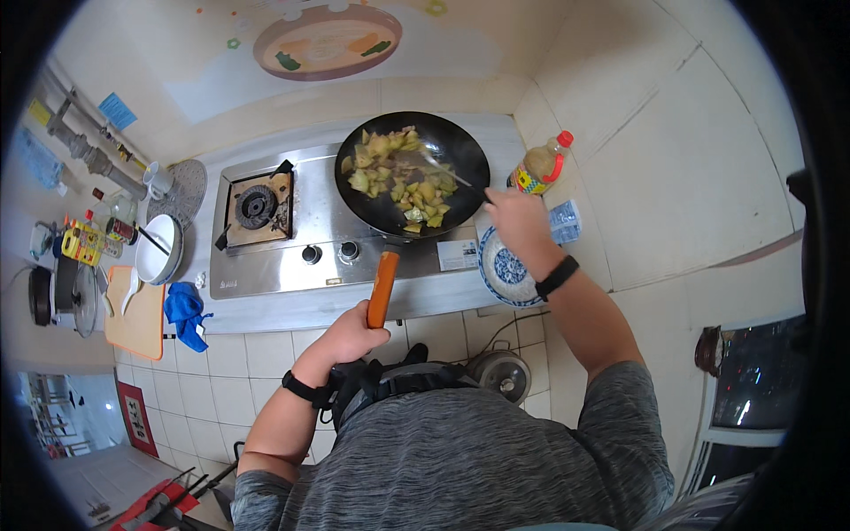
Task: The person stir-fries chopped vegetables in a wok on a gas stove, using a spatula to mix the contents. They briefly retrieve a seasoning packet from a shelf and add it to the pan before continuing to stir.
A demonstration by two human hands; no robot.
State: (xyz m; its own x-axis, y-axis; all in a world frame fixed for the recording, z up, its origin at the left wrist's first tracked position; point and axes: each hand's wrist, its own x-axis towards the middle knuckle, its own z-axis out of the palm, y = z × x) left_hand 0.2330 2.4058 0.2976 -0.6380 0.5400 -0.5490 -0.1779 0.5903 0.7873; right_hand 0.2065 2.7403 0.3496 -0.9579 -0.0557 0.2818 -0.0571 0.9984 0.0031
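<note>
My left hand (350,337) grips the end of the orange handle (383,285) of a black wok (468,149). The wok sits over the right side of a stainless steel gas stove (299,269). Chunks of pale green vegetable (425,194), with browned bits among them, lie inside it, mostly to the left and front. In my right hand (521,222) is the dark handle of a cooking spatula (451,174); its metal end reaches into the food. Below my right wrist stands a blue-and-white patterned dish (490,265), partly covered by the hand and forearm.
An oil bottle with a red cap (536,166) stands right of the wok, near a blue-and-white packet (564,221). Left are a bare burner (255,207), a white bowl (156,252), a blue cloth (186,312) and a cutting board (143,325). A round metal appliance (501,377) rests on the floor.
</note>
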